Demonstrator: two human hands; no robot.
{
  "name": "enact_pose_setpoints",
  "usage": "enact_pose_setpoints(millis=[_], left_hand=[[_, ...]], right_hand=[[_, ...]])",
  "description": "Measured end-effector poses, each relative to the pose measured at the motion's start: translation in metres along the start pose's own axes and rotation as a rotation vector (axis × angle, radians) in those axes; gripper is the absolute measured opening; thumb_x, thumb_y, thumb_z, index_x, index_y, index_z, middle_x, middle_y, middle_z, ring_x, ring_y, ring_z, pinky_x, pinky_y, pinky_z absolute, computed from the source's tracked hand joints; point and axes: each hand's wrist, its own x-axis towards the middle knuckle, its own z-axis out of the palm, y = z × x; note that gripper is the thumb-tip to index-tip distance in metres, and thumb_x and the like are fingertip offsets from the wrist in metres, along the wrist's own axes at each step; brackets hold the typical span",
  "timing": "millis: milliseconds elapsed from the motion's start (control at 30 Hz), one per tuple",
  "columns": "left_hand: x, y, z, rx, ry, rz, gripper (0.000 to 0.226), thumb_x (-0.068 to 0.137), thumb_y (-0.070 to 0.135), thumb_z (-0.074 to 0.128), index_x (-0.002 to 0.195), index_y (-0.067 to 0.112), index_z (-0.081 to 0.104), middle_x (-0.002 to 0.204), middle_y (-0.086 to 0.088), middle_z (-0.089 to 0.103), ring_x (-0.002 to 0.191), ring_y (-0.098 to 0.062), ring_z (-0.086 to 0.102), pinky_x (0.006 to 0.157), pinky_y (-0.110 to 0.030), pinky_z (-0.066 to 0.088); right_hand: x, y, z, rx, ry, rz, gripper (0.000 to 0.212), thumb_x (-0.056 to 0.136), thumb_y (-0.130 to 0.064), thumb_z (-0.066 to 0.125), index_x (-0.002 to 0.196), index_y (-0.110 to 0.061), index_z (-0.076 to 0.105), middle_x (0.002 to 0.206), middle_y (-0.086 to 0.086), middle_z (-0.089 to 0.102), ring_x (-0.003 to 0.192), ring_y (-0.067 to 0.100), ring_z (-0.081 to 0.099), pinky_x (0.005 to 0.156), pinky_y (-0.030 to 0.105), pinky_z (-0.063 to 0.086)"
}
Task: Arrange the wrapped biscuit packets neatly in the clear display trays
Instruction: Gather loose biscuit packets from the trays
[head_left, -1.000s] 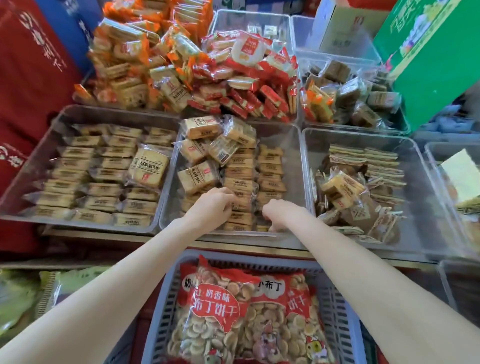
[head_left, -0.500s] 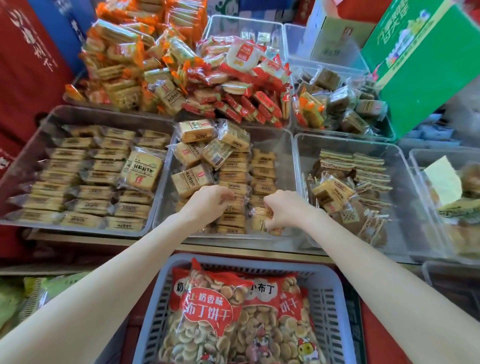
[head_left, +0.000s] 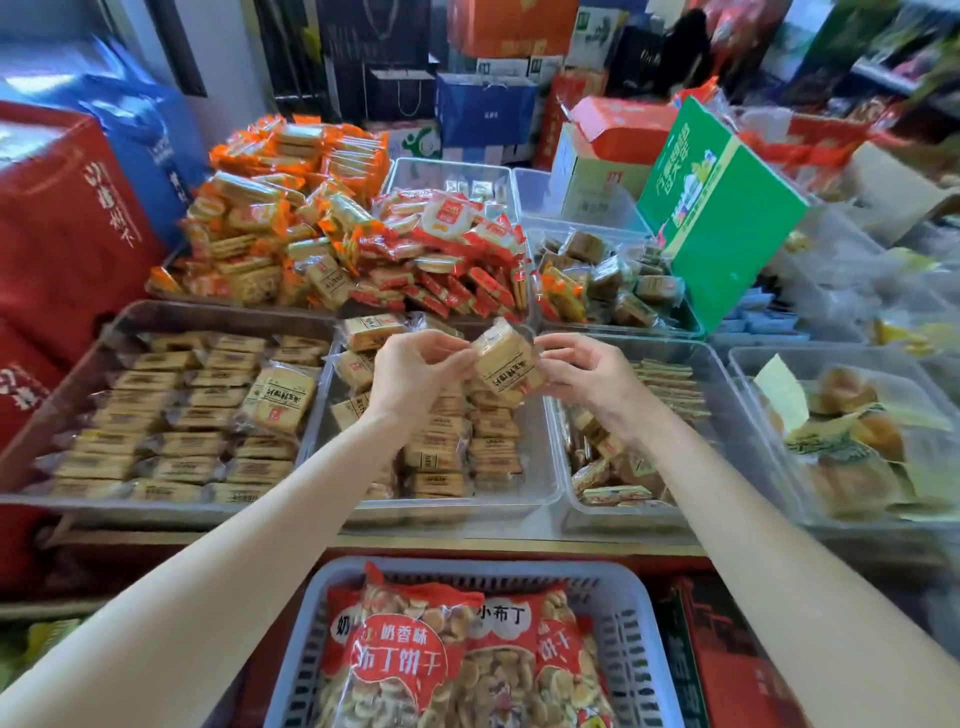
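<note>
Both hands, left hand (head_left: 415, 371) and right hand (head_left: 584, 376), pinch one wrapped biscuit packet (head_left: 506, 366) above the middle clear tray (head_left: 540, 467) (mid-placement, I judge), which next needs lowering squarely into a row.

Small snack shop, goods out for sale. Clear display trays (head_left: 550, 467) of wrapped biscuit packets (head_left: 182, 415) fill the counter from 9 to 3 o'clock, with orange and red packets (head_left: 322, 218) heaped at 11. Gift boxes (head_left: 722, 208) and carrier bags (head_left: 485, 111) stacked at 12; a basket (head_left: 639, 639) of bagged biscuits (head_left: 415, 654) at 6.
</note>
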Motion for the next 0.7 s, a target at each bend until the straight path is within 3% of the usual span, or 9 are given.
enact_pose_setpoints(millis=[67,167,333,533,700], left_hand=[[0.0,0.005,-0.005,-0.049,0.041,0.008,0.011,0.08,0.01,0.072,0.074,0.018,0.069,0.078,-0.006,0.072,0.069,-0.011,0.07,0.071,-0.025,0.057],[0.002,0.011,-0.01,-0.057,0.057,0.012,0.014,0.083,0.009,0.068,0.073,0.018,0.069,0.077,-0.005,0.072,0.073,-0.018,0.071,0.078,-0.035,0.057],[-0.002,0.025,-0.013,-0.064,0.058,0.072,0.015,0.088,0.009,0.063,0.076,0.015,0.069,0.079,-0.007,0.072,0.068,-0.013,0.071,0.07,-0.029,0.058],[-0.006,0.041,-0.018,-0.234,0.019,0.017,0.013,0.093,0.006,0.055,0.086,0.005,0.066,0.079,-0.005,0.07,0.064,-0.008,0.07,0.061,-0.014,0.053],[-0.005,0.042,-0.026,-0.297,-0.158,-0.068,0.013,0.093,0.007,0.053,0.088,0.003,0.064,0.069,-0.003,0.071,0.061,-0.006,0.068,0.059,-0.014,0.054]], right_hand=[[-0.004,-0.007,0.0,0.194,0.06,0.016,0.017,0.085,0.0,0.062,0.1,-0.008,0.064,0.094,0.008,0.069,0.083,0.016,0.068,0.081,0.023,0.056],[-0.008,-0.018,0.003,0.239,0.107,0.011,0.015,0.082,0.004,0.064,0.094,-0.004,0.066,0.082,0.004,0.073,0.077,0.013,0.068,0.081,0.022,0.054],[-0.012,-0.039,0.014,0.34,0.212,-0.011,0.006,0.081,0.002,0.064,0.083,-0.003,0.063,0.067,0.002,0.072,0.064,0.012,0.068,0.066,0.02,0.057],[-0.012,-0.05,0.022,0.237,0.287,-0.028,0.011,0.09,-0.002,0.058,0.081,-0.008,0.056,0.073,0.006,0.069,0.058,0.012,0.068,0.055,0.022,0.056],[-0.008,-0.055,0.023,-0.119,0.39,-0.175,0.021,0.095,-0.007,0.054,0.078,-0.018,0.051,0.081,0.008,0.066,0.058,0.02,0.062,0.043,0.026,0.045]])
